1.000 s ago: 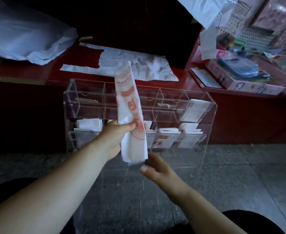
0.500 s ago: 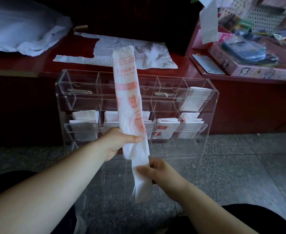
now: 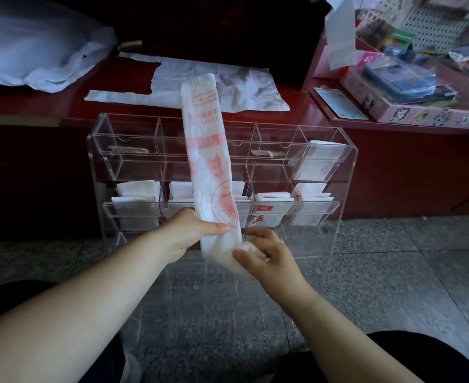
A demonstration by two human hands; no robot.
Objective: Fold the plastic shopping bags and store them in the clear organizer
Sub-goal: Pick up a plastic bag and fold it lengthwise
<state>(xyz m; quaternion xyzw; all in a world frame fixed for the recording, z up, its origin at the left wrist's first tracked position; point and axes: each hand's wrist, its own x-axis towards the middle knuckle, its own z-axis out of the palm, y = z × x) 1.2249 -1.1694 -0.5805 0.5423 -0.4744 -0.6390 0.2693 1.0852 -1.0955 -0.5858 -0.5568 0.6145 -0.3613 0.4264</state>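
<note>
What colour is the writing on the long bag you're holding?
Red-orange print on the white folded bag, seen clearly in the head view.

I log the long folded bag [image 3: 208, 161] as translucent white with red-orange print: text lines near the top, a band across the middle, a round rayed emblem lower down. Organizer [image 3: 128, 145] is colourless and clear. Stored bags [image 3: 136, 194] are white; one has a small red square label [image 3: 263, 208]. Counter [image 3: 133, 76] is glossy dark red. Floor [image 3: 393, 272] is grey and speckled. Box [image 3: 432, 118] is pink with cartoon panels.
</note>
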